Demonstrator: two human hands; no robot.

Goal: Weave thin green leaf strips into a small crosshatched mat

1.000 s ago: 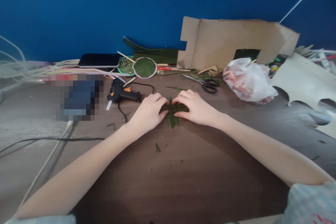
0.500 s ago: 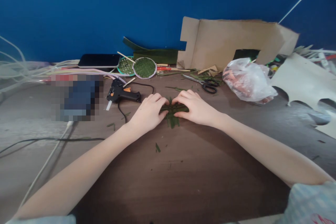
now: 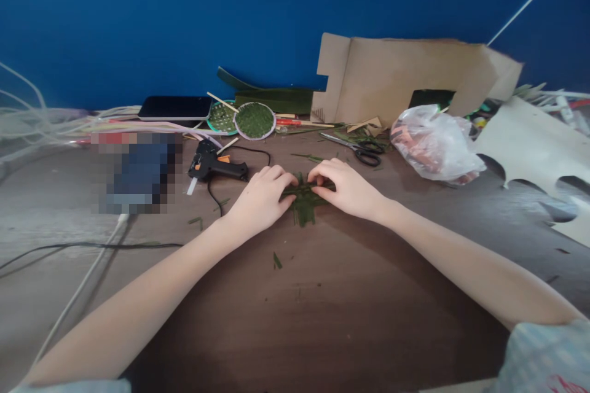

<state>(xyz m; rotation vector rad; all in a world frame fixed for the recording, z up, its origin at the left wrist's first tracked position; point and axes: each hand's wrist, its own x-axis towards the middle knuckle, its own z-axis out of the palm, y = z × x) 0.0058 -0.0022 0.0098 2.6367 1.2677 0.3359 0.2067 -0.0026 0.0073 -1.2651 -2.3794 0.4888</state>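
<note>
A small woven piece of green leaf strips [image 3: 304, 210] lies on the brown table between my hands, its strips crossing one another. My left hand [image 3: 267, 193] pinches the left ends of the strips between thumb and fingers. On the other side, my right hand [image 3: 345, 187] has its thumb and fingers curled around the right ends, which are partly covered. Left of my hands is a black glue gun [image 3: 216, 163] with an orange trigger. Scissors with black handles [image 3: 364, 152] lie beyond my right hand.
Two round woven leaf discs [image 3: 254, 120] lie at the back beside a dark tablet or phone [image 3: 175, 107]. Cut cardboard [image 3: 405, 70] leans on the blue wall. A plastic bag [image 3: 436, 144] and white sheet with round cutouts [image 3: 530, 141] are at right. Cables [image 3: 83, 301] cross the left.
My right thumb has shifted slightly right and up along the strips, and more of the weave shows beside it. My left hand keeps its place.
</note>
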